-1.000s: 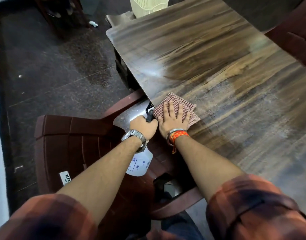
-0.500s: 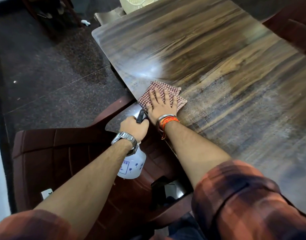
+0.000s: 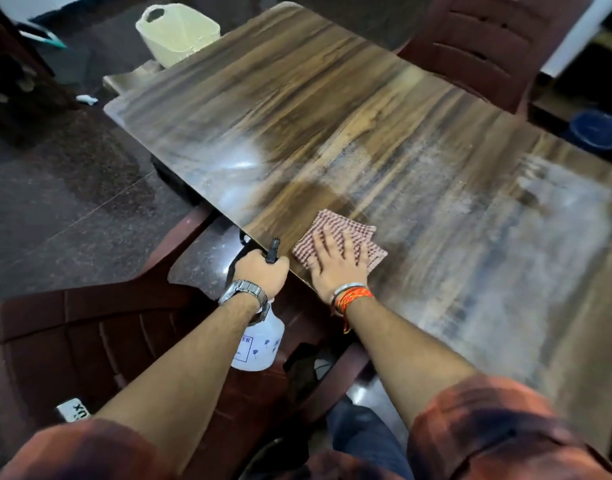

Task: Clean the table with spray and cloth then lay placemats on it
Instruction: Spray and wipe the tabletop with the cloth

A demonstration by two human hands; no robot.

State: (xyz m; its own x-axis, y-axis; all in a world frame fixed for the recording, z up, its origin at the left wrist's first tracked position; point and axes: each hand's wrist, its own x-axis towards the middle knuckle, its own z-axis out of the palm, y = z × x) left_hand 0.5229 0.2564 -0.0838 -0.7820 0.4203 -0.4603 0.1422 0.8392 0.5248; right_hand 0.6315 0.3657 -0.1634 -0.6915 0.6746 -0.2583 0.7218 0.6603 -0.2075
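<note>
A long wood-grain surface (image 3: 332, 116) fills most of the view, darker toward its far left corner and hazy with pale streaks toward its right end. A maroon plastic chair (image 3: 90, 341) is tucked against the near left edge, and a second one (image 3: 488, 39) stands at the far edge. A cream plastic basket (image 3: 178, 29) sits beyond the far left corner.

A white spray bottle (image 3: 259, 344) hangs below the near left edge, over the chair seat. A folded red-checked cloth (image 3: 346, 233) lies flat on the surface just inside that edge. The left hand (image 3: 263, 271) is curled round the bottle's neck, with the black nozzle poking up beside the edge. The right hand (image 3: 335, 265) presses on the cloth, fingers spread and straight. No placemats are in view.

Wiping looks about half done. The cloth is so close to the edge that a stroke toward the person could drag it off. The left knuckles could knock the edge and squeeze out a stray spray.
</note>
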